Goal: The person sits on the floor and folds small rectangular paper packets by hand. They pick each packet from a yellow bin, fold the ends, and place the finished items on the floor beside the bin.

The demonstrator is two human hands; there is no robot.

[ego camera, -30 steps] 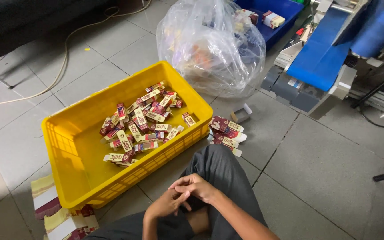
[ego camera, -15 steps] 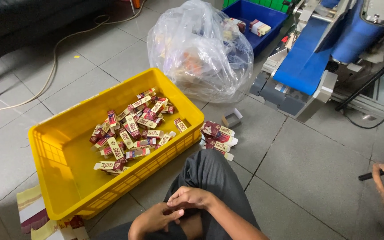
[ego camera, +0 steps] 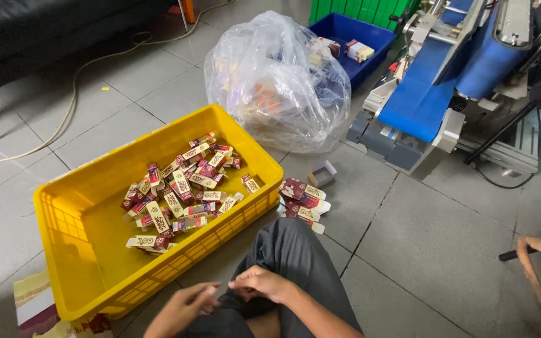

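Observation:
My left hand and my right hand hover over my knee in dark grey trousers, at the bottom of the head view. The left hand's fingers are stretched out and reach toward the right hand's curled fingertips. I see nothing held in either hand. To the left stands a yellow plastic crate with several small red and cream cartons heaped in its far half. A small pile of the same cartons lies on the tiles beside the crate, just beyond my knee.
A bulging clear plastic bag sits behind the crate, a blue bin beyond it. A blue and grey machine fills the upper right. A small open box, printed flat sheets, a floor cable, and another person's hand at right.
My hands were clasped together on my knee; now they have parted, and the left fingers are stretched out. The view has shifted slightly as my head moved.

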